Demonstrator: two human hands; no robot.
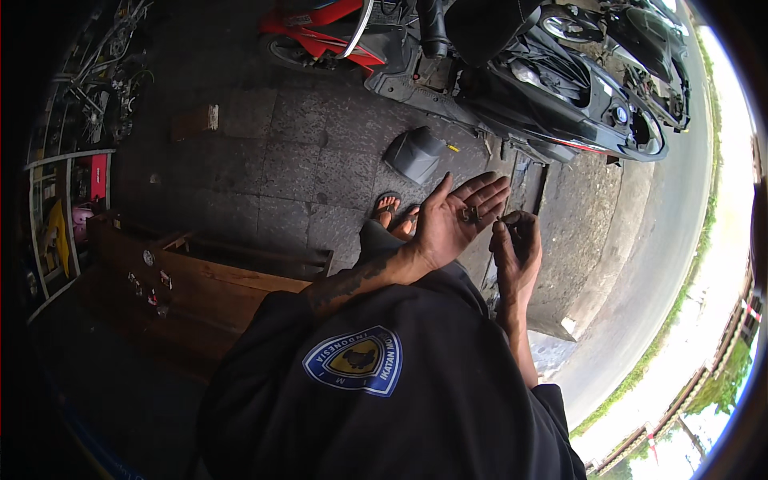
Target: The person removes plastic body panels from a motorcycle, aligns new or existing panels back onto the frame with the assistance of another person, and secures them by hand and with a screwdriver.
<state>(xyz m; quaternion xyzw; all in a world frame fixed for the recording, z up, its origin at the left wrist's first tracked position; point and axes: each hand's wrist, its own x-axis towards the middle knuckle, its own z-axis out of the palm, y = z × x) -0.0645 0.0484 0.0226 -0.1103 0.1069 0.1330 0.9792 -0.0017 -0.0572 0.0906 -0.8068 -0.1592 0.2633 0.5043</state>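
My left hand [454,223] is turned palm up, its fingers stretched out and blackened. Several small dark metal pieces, perhaps screws [471,214], rest on it at the base of the fingers. Close by on the right is my right hand [518,250], with thumb and fingertips pressed together in a pinch. Whatever sits between those fingertips is too small to make out. The two hands are slightly apart, held in front of my dark shirt [448,368].
A black scooter with its seat area opened up [560,96] stands ahead to the right, beside a red motorbike [320,40]. A dark plastic panel [415,154] lies on the tiled floor [296,160]. To my left are a wooden bench [216,280] and a metal-framed shelf [72,160].
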